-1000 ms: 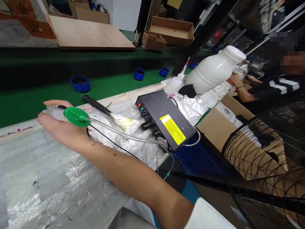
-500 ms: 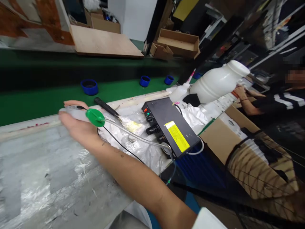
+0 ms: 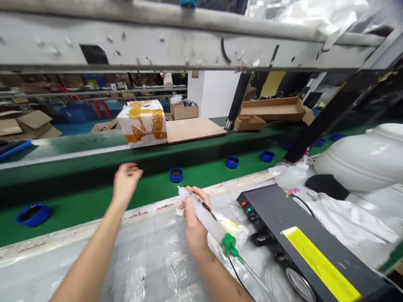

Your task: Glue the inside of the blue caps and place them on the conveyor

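Note:
My right hand (image 3: 195, 224) is wrapped round a translucent dispensing syringe (image 3: 209, 222), its tip pointing up and left towards the belt. A green cap (image 3: 228, 244) closes the syringe's rear end, and a clear hose (image 3: 256, 277) runs from it. A thin black cord lies along the barrel. My left hand (image 3: 126, 181) is raised over the green belt with its fingers curled in; what they hold, if anything, is hidden. Blue ring-shaped cups with dark insides lie on the belt, one (image 3: 176, 174) between my hands and another (image 3: 33, 215) at far left.
A black dispenser box (image 3: 302, 235) with lit lamps and a yellow label stands at right. Behind it are a white cloth (image 3: 352, 220), a small squeeze bottle (image 3: 292, 175) and a large white jug (image 3: 362, 155). A taped parcel (image 3: 145, 123) sits beyond the green belt (image 3: 151, 188).
The view has swung left and levelled. My left hand has come into view over the belt. My right hand still grips the syringe, now more in the middle of the picture.

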Tool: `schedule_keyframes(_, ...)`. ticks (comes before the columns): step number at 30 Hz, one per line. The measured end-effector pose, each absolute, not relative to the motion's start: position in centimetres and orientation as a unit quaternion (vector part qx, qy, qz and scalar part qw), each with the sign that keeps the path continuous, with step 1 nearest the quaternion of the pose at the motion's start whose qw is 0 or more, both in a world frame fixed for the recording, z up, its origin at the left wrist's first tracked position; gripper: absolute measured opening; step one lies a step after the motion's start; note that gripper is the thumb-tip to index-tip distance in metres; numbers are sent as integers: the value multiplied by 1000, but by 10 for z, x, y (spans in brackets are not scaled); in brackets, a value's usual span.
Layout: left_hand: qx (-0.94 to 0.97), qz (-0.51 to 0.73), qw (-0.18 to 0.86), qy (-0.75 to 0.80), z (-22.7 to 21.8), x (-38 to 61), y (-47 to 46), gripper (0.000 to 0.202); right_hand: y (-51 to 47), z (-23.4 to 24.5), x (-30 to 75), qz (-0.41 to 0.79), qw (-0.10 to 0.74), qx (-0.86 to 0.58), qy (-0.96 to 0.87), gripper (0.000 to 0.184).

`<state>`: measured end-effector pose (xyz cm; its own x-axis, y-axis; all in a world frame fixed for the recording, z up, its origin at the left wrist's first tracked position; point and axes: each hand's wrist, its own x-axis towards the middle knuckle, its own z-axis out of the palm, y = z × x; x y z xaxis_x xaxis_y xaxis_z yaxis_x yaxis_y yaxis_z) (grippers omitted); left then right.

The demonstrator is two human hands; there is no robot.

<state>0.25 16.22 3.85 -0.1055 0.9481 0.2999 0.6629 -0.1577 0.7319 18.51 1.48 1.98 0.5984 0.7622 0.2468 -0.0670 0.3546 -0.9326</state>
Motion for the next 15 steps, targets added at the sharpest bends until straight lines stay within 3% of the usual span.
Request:
schedule_keyframes(4, 693, 357, 221, 586, 17, 71, 184, 82, 21, 25, 198, 228, 752, -514, -344, 35)
schedule_keyframes(10, 715, 358, 242, 550, 6, 97, 168, 53, 22, 30, 210, 243, 772, -497, -312, 39)
schedule_keyframes(15, 723, 371, 256, 523, 15, 19, 77, 57, 17, 28, 200, 329, 754, -446, -353, 39)
